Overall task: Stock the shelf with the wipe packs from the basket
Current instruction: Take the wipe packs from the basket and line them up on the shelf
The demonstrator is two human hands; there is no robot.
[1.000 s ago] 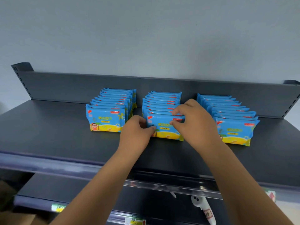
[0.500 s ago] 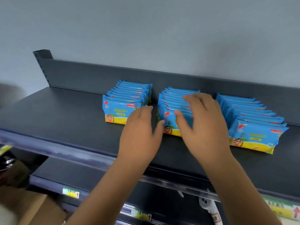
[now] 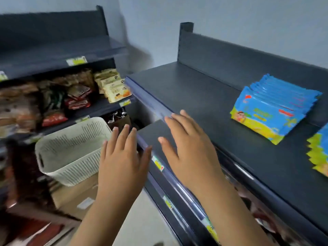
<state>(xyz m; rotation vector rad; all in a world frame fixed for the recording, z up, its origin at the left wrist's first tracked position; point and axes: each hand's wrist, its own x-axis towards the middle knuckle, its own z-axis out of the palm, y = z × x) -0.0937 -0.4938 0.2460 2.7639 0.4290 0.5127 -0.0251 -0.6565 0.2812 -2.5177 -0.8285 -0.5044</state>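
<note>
A row of blue and yellow wipe packs (image 3: 271, 110) stands on the dark shelf (image 3: 204, 96) at the right, with the edge of a second row (image 3: 319, 151) cut off by the frame. A white slotted basket (image 3: 71, 151) sits low at the left on a cardboard box; its inside is not visible. My left hand (image 3: 122, 157) hovers with straight fingers between the basket and the shelf's front edge, holding nothing. My right hand (image 3: 188, 150) is spread flat over the lower shelf's corner, also holding nothing.
A neighbouring shelf unit at the left holds several snack bags (image 3: 113, 86). The cardboard box (image 3: 79, 194) under the basket stands on the floor. Price rails with yellow tags (image 3: 158, 163) run along the shelf fronts.
Both hands have left the middle row of packs and drawn back to the left. My view has swung left and down, bringing the basket and the snack shelves into sight.
</note>
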